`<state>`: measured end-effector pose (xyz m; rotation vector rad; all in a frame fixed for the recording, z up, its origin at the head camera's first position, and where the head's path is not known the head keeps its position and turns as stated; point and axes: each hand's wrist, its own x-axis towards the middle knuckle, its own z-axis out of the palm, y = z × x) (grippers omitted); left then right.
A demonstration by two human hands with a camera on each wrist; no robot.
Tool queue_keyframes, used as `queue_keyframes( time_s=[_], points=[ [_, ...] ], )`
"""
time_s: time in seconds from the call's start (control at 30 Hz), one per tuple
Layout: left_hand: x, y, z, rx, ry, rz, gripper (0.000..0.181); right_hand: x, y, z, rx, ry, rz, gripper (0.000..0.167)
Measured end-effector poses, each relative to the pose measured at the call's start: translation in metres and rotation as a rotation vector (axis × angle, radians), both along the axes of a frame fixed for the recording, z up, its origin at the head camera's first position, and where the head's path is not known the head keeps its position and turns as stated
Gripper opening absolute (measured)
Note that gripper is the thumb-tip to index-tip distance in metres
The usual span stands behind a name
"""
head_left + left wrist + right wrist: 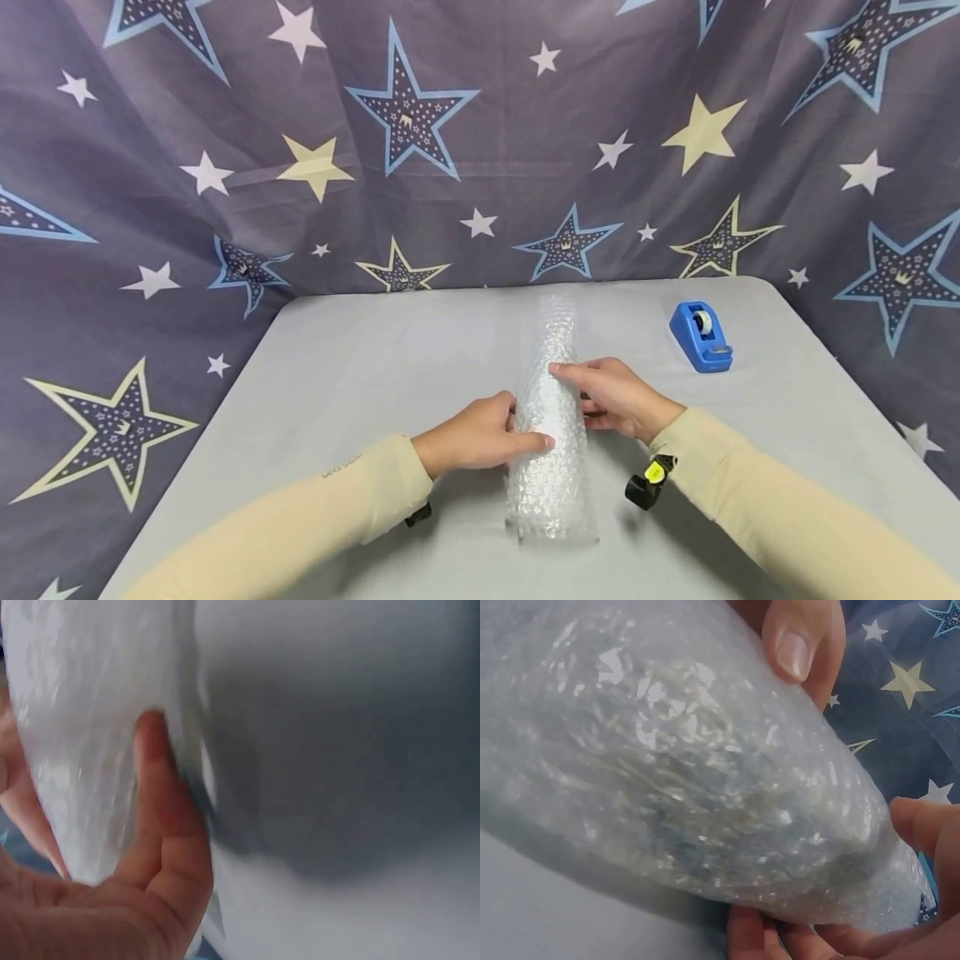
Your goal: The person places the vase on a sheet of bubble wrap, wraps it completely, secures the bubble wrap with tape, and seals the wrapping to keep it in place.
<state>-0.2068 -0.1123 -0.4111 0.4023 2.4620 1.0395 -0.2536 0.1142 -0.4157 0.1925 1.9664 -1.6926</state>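
Observation:
A long roll of bubble wrap (551, 492) stands out at the middle of the table, its far end narrower than its near end. Something darker shows faintly through the plastic in the right wrist view, but I cannot tell what it is. My left hand (480, 433) grips the roll from the left, thumb on top. On the right side, farther up, my right hand (618, 396) holds it with the thumb on top and the fingers curled beneath. Both hands also appear around the bubble wrap (705, 772) in the right wrist view.
A blue tape dispenser (701, 337) with a roll of tape sits at the back right of the grey-white table (375, 358). Behind the table hangs a dark curtain (480, 167) printed with stars.

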Motion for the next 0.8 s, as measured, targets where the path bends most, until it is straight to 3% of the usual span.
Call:
queue_keyframes(
  time_s=[0.17, 0.4, 0.57, 0.7, 0.8],
  points=[
    [0.007, 0.002, -0.002, 0.073, 0.016, 0.036, 0.058, -0.003, -0.001, -0.003, -0.022, 0.009, 0.011, 0.071],
    [0.002, -0.001, -0.001, 0.052, 0.03, 0.038, 0.058, -0.008, -0.003, -0.007, -0.056, 0.037, 0.003, 0.068],
    [0.002, -0.001, -0.003, 0.022, 0.037, 0.023, 0.065, -0.006, 0.003, -0.01, -0.032, 0.07, 0.005, 0.074],
    [0.003, -0.003, -0.002, -0.045, 0.057, 0.02, 0.084, -0.001, 0.018, -0.009, 0.061, 0.227, 0.022, 0.072],
    [-0.003, -0.011, 0.004, -0.143, 0.224, 0.009, 0.089, 0.004, 0.035, -0.003, 0.281, 0.485, 0.061, 0.064]
  ],
)
